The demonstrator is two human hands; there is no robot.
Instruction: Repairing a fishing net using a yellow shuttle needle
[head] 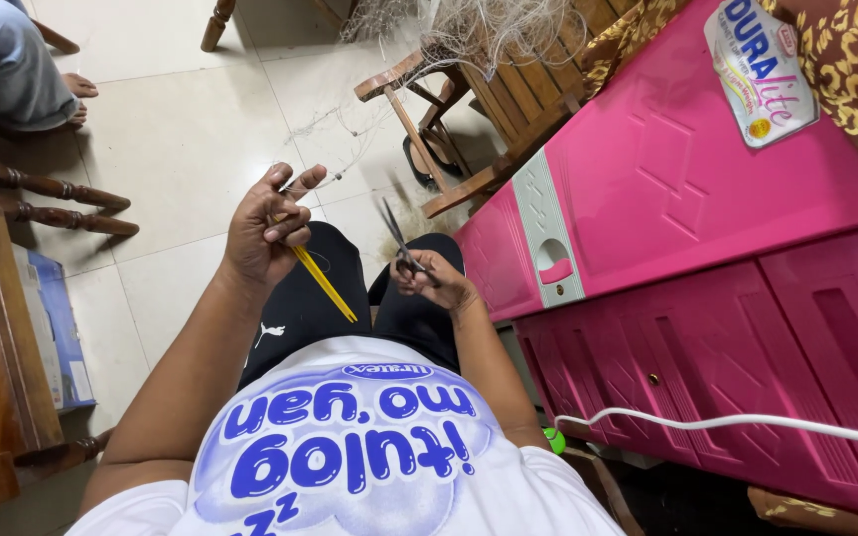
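1. Our left hand gripped a yellow netting needle and fine thread above our lap.
2. Our right hand clasped small scissors; cutting well likely needed taut thread.

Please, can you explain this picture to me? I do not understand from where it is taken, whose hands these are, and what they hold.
There is one picture only, from a camera worn on a person's head, looking down at their own lap and hands. The person sits, in a white printed shirt and black shorts. The left hand grips a flat yellow netting needle and pinches thin fishing line, which runs up to a pale net draped over a wooden chair. The right hand holds small dark scissors, blades pointing up. A pink plastic cabinet stands at the right. The floor is pale tile.
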